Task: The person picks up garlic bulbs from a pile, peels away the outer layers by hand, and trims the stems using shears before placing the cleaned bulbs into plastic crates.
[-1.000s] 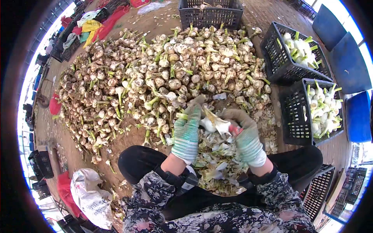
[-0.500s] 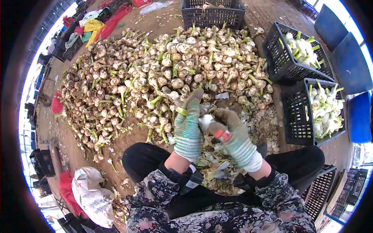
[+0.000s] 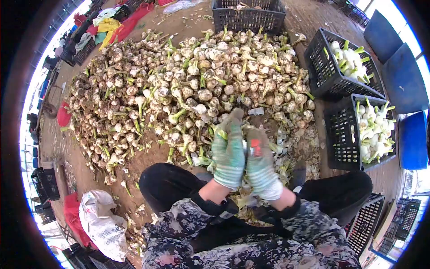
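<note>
Both my hands wear green-and-white knit gloves, soiled at the fingers, and are pressed together above my lap. My left hand (image 3: pixel 229 152) is closed round a garlic bulb, whose green stem (image 3: pixel 220 132) pokes out on the left side. Against the same bulb, from the right, my right hand (image 3: pixel 262 163) is closed too. A red patch (image 3: pixel 255 147) shows on a finger of the right glove. Most of the bulb is hidden between the gloves. Just beyond my fingers lies a large heap of unpeeled, soil-stained garlic (image 3: pixel 204 83).
At the right, two black crates (image 3: pixel 342 150) hold clean white garlic; another black crate (image 3: pixel 249 19) stands behind the heap. Loose skins (image 3: pixel 282 150) litter the ground near my shoes. A white sack (image 3: pixel 104 228) lies to my left. Blue panels (image 3: pixel 405 76) line the right edge.
My hands have come together: the right moved left and turned more upright against the left. The white bulb seen between them is now mostly covered. The view has shifted slightly.
</note>
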Demonstrator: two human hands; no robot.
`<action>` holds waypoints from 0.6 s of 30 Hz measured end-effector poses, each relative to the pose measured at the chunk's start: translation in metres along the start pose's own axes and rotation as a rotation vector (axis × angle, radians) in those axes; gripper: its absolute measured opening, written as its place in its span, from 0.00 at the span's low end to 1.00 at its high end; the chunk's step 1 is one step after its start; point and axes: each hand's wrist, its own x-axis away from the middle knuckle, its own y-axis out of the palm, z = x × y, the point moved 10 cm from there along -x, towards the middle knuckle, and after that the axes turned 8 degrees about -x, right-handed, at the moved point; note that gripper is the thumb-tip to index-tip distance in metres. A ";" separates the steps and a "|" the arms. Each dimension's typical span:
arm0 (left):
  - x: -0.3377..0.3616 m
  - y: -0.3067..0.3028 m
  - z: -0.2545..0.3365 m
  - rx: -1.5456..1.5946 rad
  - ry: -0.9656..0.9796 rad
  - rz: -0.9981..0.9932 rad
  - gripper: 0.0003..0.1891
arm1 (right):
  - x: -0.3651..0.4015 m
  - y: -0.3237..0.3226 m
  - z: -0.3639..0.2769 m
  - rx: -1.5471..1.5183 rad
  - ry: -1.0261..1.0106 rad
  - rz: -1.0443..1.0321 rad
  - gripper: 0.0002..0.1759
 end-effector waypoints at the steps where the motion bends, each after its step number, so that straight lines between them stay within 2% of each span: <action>1: 0.003 0.002 0.002 0.008 -0.017 -0.011 0.14 | -0.004 0.003 0.002 0.051 -0.036 -0.007 0.18; 2: 0.006 0.003 0.005 0.016 -0.036 -0.019 0.14 | -0.008 0.005 0.008 0.051 -0.037 -0.006 0.18; 4: 0.005 0.002 0.008 -0.021 -0.019 -0.021 0.14 | -0.015 0.008 0.035 -0.137 0.179 0.026 0.15; 5: 0.003 0.002 0.012 -0.059 0.000 -0.027 0.14 | -0.014 0.010 0.028 -0.234 0.241 0.040 0.14; 6: 0.000 -0.001 0.015 -0.059 0.000 -0.030 0.14 | -0.020 0.011 0.034 -0.235 0.239 0.043 0.14; 8: -0.005 -0.002 0.010 0.033 -0.119 -0.066 0.14 | -0.014 0.016 0.087 -0.589 0.620 0.124 0.14; 9: -0.007 0.000 0.000 0.106 -0.194 -0.045 0.15 | -0.002 0.020 0.090 -0.775 0.727 0.006 0.09; 10: -0.007 -0.001 -0.002 0.108 -0.192 -0.046 0.15 | -0.006 0.012 0.098 -0.774 0.724 0.004 0.09; 12: -0.001 0.005 -0.029 0.327 -0.469 -0.065 0.16 | -0.018 0.000 0.121 -0.595 0.703 -0.041 0.08; 13: 0.001 0.007 -0.030 0.375 -0.549 -0.066 0.18 | -0.010 -0.010 0.068 -0.445 0.667 0.088 0.09; 14: -0.001 0.005 -0.029 0.377 -0.545 -0.061 0.18 | -0.015 -0.024 0.067 -0.304 0.688 0.015 0.12; 16: -0.002 0.004 -0.029 0.381 -0.546 -0.069 0.19 | -0.017 -0.038 0.067 -0.371 0.658 0.080 0.16; 17: -0.001 0.013 -0.027 0.376 -0.515 -0.235 0.21 | -0.014 -0.037 0.047 -0.367 0.531 0.087 0.14; 18: 0.002 0.014 -0.026 0.376 -0.513 -0.240 0.21 | -0.013 -0.030 0.052 -0.369 0.526 0.088 0.14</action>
